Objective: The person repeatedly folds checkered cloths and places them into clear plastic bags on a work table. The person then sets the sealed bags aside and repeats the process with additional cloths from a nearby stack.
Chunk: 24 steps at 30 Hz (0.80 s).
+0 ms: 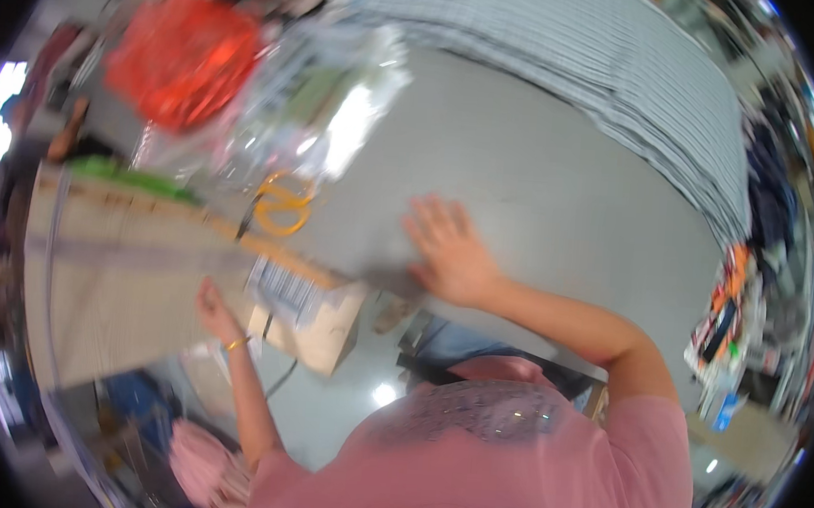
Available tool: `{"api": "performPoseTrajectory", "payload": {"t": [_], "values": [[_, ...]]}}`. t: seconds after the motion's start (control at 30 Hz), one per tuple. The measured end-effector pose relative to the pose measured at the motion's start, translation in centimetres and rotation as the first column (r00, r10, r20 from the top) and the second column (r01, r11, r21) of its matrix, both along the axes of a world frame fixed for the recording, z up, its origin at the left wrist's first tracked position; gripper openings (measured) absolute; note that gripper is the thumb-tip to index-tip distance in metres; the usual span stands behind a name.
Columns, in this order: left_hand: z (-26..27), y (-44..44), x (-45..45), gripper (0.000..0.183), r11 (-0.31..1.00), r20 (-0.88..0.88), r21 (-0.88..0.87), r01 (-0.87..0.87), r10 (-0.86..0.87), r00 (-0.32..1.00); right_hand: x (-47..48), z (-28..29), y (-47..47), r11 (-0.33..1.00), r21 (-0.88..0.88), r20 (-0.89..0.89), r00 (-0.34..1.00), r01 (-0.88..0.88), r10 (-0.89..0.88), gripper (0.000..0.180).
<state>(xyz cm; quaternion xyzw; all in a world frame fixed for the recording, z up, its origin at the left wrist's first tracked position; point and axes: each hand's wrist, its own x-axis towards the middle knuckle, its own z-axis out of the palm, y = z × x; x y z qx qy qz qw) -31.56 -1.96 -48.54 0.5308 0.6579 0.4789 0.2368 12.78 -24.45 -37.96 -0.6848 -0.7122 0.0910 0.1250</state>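
My right hand (453,254) is over the grey tabletop (526,163) with its fingers apart, palm down and holding nothing. Whether it touches the surface is unclear. To the left, my left hand (217,311), with a gold-coloured bracelet at the wrist, is at the edge of a pale wood-grain table (128,291). It is blurred and seen side-on, and its fingers are not clear. Between the hands lies a plastic-covered sheet with printed writing (285,289), on a cream-coloured block-like object (309,339). Scissors with yellow handles (283,206) lie just beyond.
A long pile of light blue ribbed fabric (555,52) runs along the far side. Clear plastic bags (318,106) and a red plastic bag (187,54) are at the far left. Mixed cloth pieces (725,312) lie at right. Another person's arm (69,131) shows at far left.
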Motion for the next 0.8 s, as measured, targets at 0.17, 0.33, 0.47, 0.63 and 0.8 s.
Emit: {"api": "performPoseTrajectory", "payload": {"t": [0.17, 0.33, 0.47, 0.63, 0.8], "values": [[19.7, -0.3, 31.6, 0.029, 0.470, -0.143, 0.309, 0.827, -0.836, 0.529, 0.9, -0.6, -0.8, 0.975, 0.207, -0.084, 0.992, -0.075, 0.094, 0.063], [21.1, -10.2, 66.7, 0.021, -0.197, -0.384, 0.237, 0.951, -0.918, -0.095, 4.4, -1.8, -7.7, 0.966, 0.252, -0.224, 0.968, -0.056, 0.115, 0.050], [16.2, -14.5, 78.0, 0.015, -0.218, -0.743, 0.014, 0.976, -0.655, -0.136, 11.1, 0.3, -19.5, 0.980, 0.122, -0.270, 0.955, 0.160, -0.123, 0.039], [13.5, -13.0, 81.1, 0.014, -0.213, -0.651, -0.004, 0.977, -0.741, -0.164, 25.1, 6.0, -28.1, 0.759, 0.095, -0.316, 0.742, 0.644, -0.591, 0.032], [17.7, -14.0, 81.5, 0.017, 0.046, -0.698, -0.035, 0.998, -0.716, 0.008, 44.7, 8.8, -26.2, 0.575, 0.631, 0.002, 0.740, 0.521, -0.673, 0.033]]}}
